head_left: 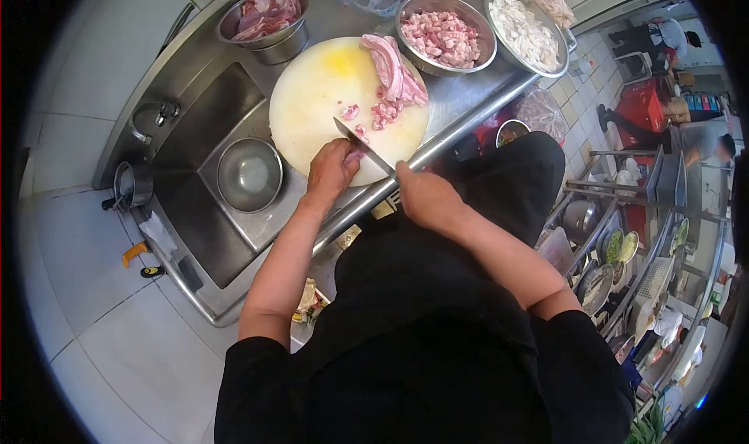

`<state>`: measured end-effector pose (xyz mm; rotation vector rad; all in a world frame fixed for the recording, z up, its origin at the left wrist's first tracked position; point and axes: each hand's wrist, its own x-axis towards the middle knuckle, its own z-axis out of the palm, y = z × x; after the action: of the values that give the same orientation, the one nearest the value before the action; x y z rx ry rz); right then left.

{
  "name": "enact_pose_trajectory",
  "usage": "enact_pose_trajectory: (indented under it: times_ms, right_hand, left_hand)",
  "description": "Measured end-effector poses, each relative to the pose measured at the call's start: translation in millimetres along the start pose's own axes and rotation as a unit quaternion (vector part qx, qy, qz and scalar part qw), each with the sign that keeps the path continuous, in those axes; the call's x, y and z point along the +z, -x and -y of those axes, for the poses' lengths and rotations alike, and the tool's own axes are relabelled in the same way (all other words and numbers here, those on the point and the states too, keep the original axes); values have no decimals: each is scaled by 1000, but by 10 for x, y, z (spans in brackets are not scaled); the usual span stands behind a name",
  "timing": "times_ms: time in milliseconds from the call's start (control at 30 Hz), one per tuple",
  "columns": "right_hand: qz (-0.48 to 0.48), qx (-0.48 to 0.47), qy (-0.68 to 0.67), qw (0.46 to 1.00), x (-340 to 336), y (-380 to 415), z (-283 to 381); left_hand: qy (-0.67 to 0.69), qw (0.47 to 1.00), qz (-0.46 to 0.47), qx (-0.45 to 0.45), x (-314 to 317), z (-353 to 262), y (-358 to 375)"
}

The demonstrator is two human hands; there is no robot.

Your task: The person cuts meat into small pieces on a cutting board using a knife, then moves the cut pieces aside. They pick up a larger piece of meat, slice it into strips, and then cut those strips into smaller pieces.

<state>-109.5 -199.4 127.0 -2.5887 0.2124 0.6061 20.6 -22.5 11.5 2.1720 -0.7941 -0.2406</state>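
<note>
Steel counter (446, 108), bowls (456, 70) beyond cutting board (304, 108); right grip (429, 200) round knife (373, 156), left grip (331, 168) pinching meat (354, 160).

There is room to pass over the upper left of the round white cutting board (304, 108); at its upper right, the long pink-white meat slab (394, 71) is an obstacle.

Meat (394, 69) on cutting board (303, 124)

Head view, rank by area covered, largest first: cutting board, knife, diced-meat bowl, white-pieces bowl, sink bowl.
1. cutting board
2. diced-meat bowl and white-pieces bowl: too alike to rank
3. sink bowl
4. knife, long but narrow
</note>
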Motion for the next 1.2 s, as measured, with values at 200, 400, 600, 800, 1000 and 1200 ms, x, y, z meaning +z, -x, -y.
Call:
enact_pose_trajectory:
  times_ms: [200,400,600,800,1000,1200]
  right_hand:
    - [-23,-9,-44,999,115,-578,75]
    - [-9,14,-59,998,177,75,-123]
    - [-11,29,-67,997,246,-289,13]
    - [-27,-8,-72,997,342,-122,-68]
    - [-21,13,-68,997,229,249,-365]
    - [-83,44,-43,995,78,44,-331]
  left_hand:
    - [17,1000,-3,8,14,50,-25]
    - [13,1000,-21,2,47,36,13]
    - [33,999,-32,20,72,-39,45]
    - [-12,996,-88,13,154,-32,48]
    - [-35,993,-111,-7,55,83,-25]
    - [75,996,-17,-53,-88,-51,49]
